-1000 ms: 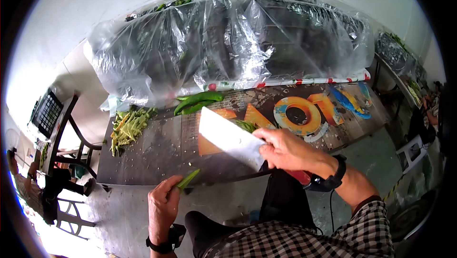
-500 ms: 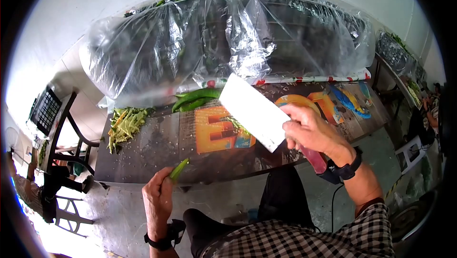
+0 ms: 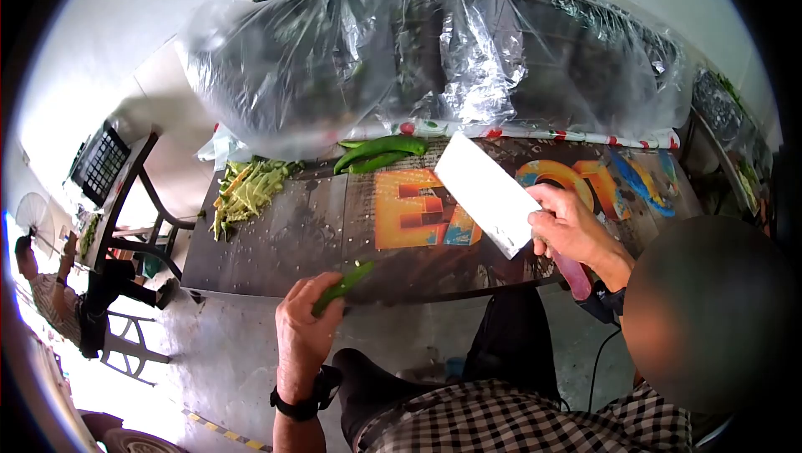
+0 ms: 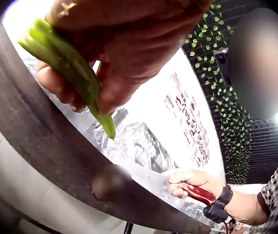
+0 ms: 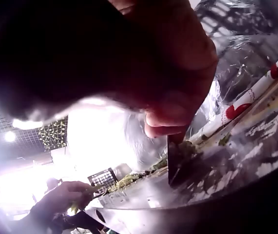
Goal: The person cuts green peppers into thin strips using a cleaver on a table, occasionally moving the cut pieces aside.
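Near the table's front edge the left hand (image 3: 309, 328) pinches a green pepper piece (image 3: 344, 287); in the left wrist view the piece (image 4: 73, 73) looks split lengthwise, held between thumb and fingers. The right hand (image 3: 576, 227) grips a cleaver by its red handle (image 3: 572, 276), the broad blade (image 3: 489, 194) slanting up and left over the printed table (image 3: 334, 244). In the right wrist view the right hand (image 5: 173, 73) is dark and the blade (image 5: 176, 163) shows edge-on. Whole green peppers (image 3: 383, 152) lie at the table's back, cut strips (image 3: 251, 194) in a pile at left.
Clear plastic sheeting (image 3: 401, 52) covers a long heap along the wall. A side table with a black crate (image 3: 102, 165) stands at left, near a seated person (image 3: 63, 294). Another table (image 3: 735, 160) is at right. The wearer's knees are below the front edge.
The cleaver has risen and moved right, away from the left hand, uncovering the printed letters. The left hand still holds the pepper piece, now turned more sideways. The head view has shifted.
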A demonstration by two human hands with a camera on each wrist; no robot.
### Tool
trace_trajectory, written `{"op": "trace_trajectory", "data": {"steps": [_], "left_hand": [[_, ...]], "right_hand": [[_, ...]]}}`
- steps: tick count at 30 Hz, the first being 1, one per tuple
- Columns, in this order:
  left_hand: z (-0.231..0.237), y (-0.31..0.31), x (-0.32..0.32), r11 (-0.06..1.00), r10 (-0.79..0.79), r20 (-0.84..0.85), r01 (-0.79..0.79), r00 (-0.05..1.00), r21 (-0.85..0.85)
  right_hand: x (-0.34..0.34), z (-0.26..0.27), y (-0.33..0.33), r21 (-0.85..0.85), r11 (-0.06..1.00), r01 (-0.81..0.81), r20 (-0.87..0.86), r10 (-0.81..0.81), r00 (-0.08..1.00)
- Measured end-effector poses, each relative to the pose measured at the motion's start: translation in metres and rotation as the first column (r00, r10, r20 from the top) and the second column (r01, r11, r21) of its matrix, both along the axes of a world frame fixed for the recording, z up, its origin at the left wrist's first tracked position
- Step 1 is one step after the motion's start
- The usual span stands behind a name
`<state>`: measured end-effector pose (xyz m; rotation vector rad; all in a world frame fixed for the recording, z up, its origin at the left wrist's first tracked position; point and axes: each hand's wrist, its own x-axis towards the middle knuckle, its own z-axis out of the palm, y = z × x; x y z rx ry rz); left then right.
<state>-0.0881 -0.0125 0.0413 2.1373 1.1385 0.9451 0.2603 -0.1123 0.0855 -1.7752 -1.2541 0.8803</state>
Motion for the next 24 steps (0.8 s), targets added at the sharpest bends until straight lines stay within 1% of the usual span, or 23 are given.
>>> {"op": "trace_trajectory", "data": {"steps": [1,3,4,5,6,7,9,11,13,14,15,16,17,18,19,21,23,24], "left_hand": [[0.0,-0.002,0.002,1.0,-0.008,-0.021,0.007,1.0,-0.014],[-0.004,-0.003,0.003,0.998,-0.066,0.005,0.067,0.998,-0.017],[-0.006,-0.005,0.003,0.995,-0.097,0.009,0.097,0.995,-0.027],[-0.007,-0.006,0.003,0.991,-0.126,0.013,0.126,0.992,-0.034],[-0.009,-0.009,0.003,0.987,-0.155,0.028,0.156,0.988,-0.046],[-0.009,-0.011,0.004,0.987,-0.143,0.037,0.145,0.989,-0.064],[-0.006,-0.015,0.004,0.985,-0.13,0.055,0.135,0.99,-0.104],[-0.007,-0.015,-0.002,0.989,-0.097,0.053,0.102,0.994,-0.106],[-0.007,-0.015,-0.01,0.989,-0.077,0.069,0.085,0.995,-0.117],[-0.006,-0.015,-0.014,0.992,-0.024,0.085,0.034,0.996,-0.122],[-0.005,-0.017,-0.017,0.992,0.018,0.097,-0.005,0.995,-0.127],[-0.004,-0.017,-0.019,0.991,0.042,0.106,-0.028,0.993,-0.131],[-0.005,-0.017,-0.023,0.995,0.067,0.142,-0.056,0.988,-0.076],[-0.012,-0.014,-0.03,0.991,0.117,0.156,-0.105,0.981,-0.083],[-0.024,-0.011,-0.036,0.988,0.149,0.305,-0.128,0.941,-0.089],[-0.025,-0.005,-0.047,0.966,0.255,0.359,-0.215,0.898,-0.146],[-0.017,-0.003,-0.055,0.957,0.278,0.331,-0.231,0.902,-0.175],[-0.014,-0.004,-0.056,0.95,0.298,0.315,-0.246,0.901,-0.194]], "right_hand": [[-0.001,0.0,-0.001,0.013,1.0,0.015,-0.035,-0.014,0.999],[-0.006,0.003,-0.004,0.035,0.999,0.037,-0.105,-0.033,0.994],[-0.008,0.002,-0.006,0.028,1.0,0.011,-0.123,-0.008,0.992],[-0.011,0.002,-0.008,-0.024,0.999,-0.03,-0.147,0.026,0.989],[-0.018,-0.006,-0.009,-0.025,0.999,-0.034,-0.201,0.028,0.979],[-0.025,-0.013,-0.009,-0.024,0.999,-0.036,-0.253,0.028,0.967],[-0.044,-0.013,-0.007,-0.071,0.993,-0.096,-0.304,0.07,0.95],[-0.059,-0.027,-0.001,-0.059,0.993,-0.105,-0.364,0.077,0.928],[-0.079,-0.024,0.01,-0.073,0.989,-0.13,-0.428,0.087,0.9],[-0.088,-0.026,0.019,-0.077,0.984,-0.161,-0.444,0.111,0.889],[-0.102,-0.027,0.029,-0.099,0.983,-0.157,-0.485,0.09,0.87],[-0.114,-0.035,0.039,-0.048,0.985,-0.164,-0.548,0.112,0.829],[-0.126,-0.033,0.051,-0.065,0.978,-0.197,-0.485,0.141,0.863],[-0.133,-0.031,0.065,-0.017,0.954,-0.299,-0.397,0.268,0.878],[-0.142,-0.034,0.076,0.01,0.946,-0.325,-0.373,0.305,0.876],[-0.149,-0.029,0.089,0.08,0.906,-0.415,-0.344,0.416,0.842],[-0.144,-0.024,0.083,0.124,0.92,-0.372,-0.321,0.392,0.862],[-0.137,-0.019,0.078,0.087,0.931,-0.355,-0.294,0.364,0.884]]}}
